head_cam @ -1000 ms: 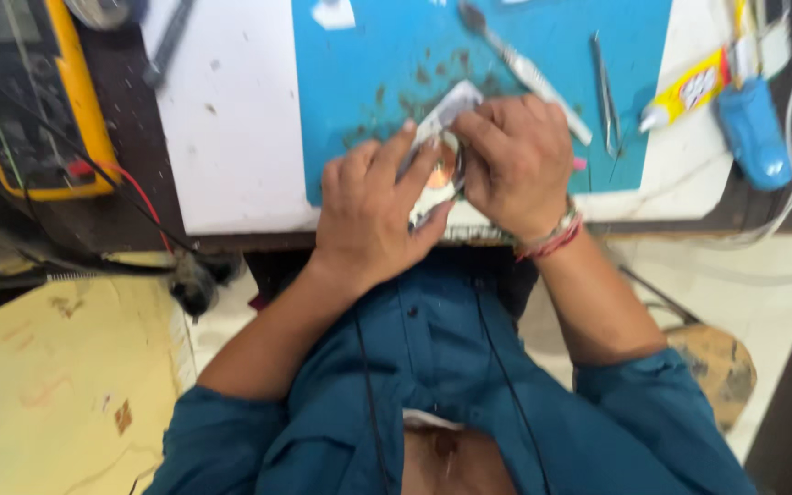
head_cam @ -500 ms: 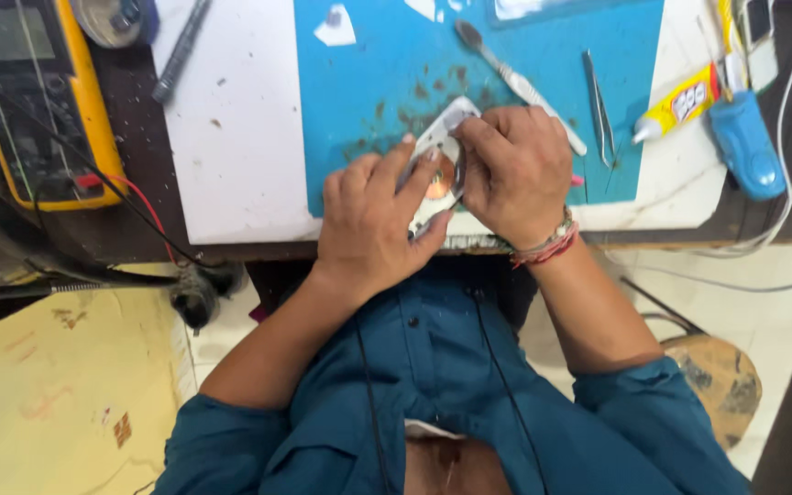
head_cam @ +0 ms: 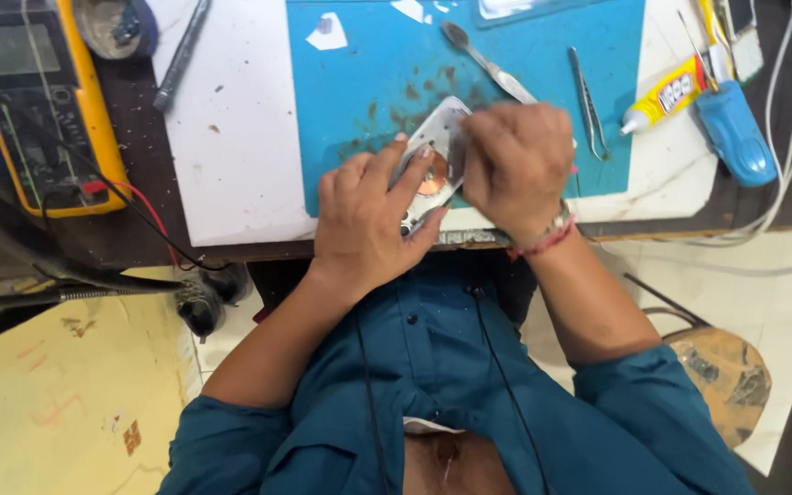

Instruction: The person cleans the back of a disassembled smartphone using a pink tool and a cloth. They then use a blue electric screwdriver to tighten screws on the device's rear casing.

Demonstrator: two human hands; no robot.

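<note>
A flat silver phone part (head_cam: pixel 439 137) with a copper-coloured round coil lies on the blue work mat (head_cam: pixel 368 82) near the table's front edge. My left hand (head_cam: pixel 368 215) presses on its left side, fingers spread over it. My right hand (head_cam: pixel 517 165) is curled over its right side, fingers closed against the part; whether it holds a small tool is hidden. A red thread band circles my right wrist.
A metal spudger (head_cam: pixel 488 62) and tweezers (head_cam: pixel 587 101) lie on the mat behind my hands. A yellow glue tube (head_cam: pixel 666 96) and a blue tool (head_cam: pixel 735 133) sit to the right. A yellow multimeter (head_cam: pixel 38 101) with leads stands at the left. A wooden stool (head_cam: pixel 721 367) is below right.
The view has shifted slightly. Both hands stay on the phone part, with my right hand a little higher over it.
</note>
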